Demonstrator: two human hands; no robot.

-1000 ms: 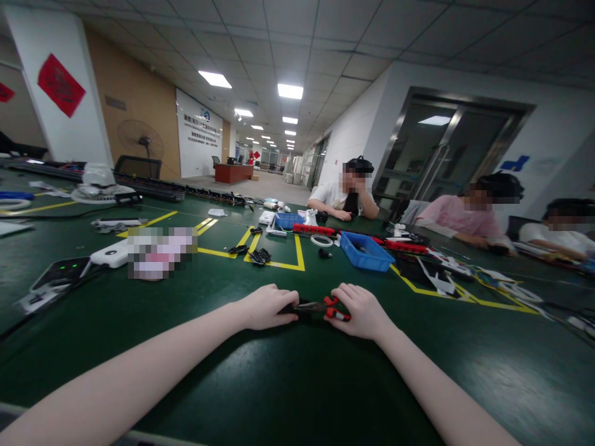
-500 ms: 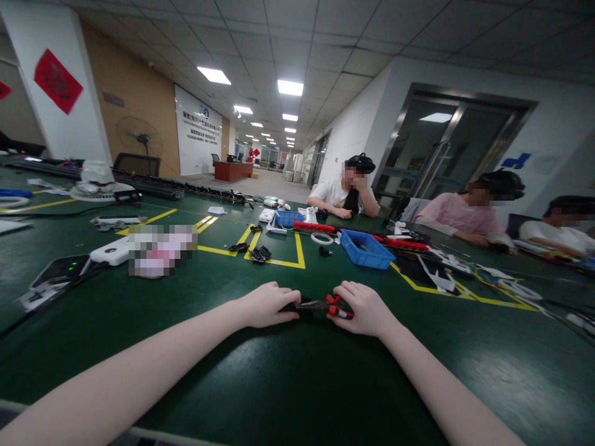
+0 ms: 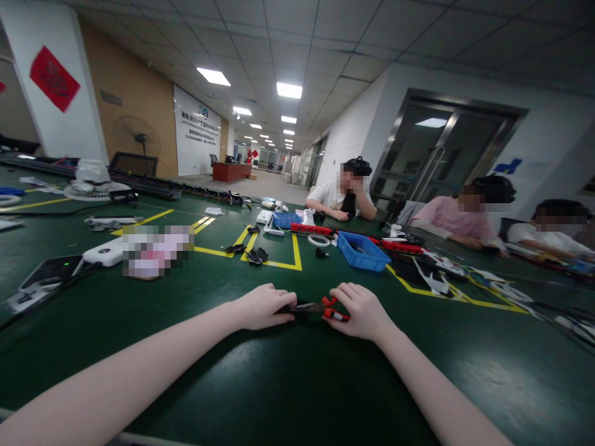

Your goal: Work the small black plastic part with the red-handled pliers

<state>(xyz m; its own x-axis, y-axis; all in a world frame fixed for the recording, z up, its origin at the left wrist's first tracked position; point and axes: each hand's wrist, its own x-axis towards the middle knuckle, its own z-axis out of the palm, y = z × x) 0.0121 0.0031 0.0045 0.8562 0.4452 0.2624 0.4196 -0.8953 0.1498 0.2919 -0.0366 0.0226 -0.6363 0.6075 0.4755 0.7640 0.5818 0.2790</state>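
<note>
My right hand (image 3: 360,310) is closed around the red-and-black handles of a pair of long-nosed pliers (image 3: 335,315). Their metal jaws point left, toward my left hand (image 3: 267,307). Between the thumb and fingers of that hand is a small black part (image 3: 292,303), mostly hidden by the fingertips. The plier tips meet or nearly meet this part; whether they grip it I cannot tell. Both hands are low over the green table (image 3: 279,384), close to its surface.
Ahead lie small black parts (image 3: 257,255) inside yellow tape lines, a white ring (image 3: 319,240) and a blue bin (image 3: 362,251). A phone (image 3: 155,254) and a white device (image 3: 105,253) are at left. Cables (image 3: 506,288) spread at right. Several people sit across the table.
The view has shifted slightly, so most things appear a little farther left. Both hands keep their hold, with the pliers still pointing at the black part.
</note>
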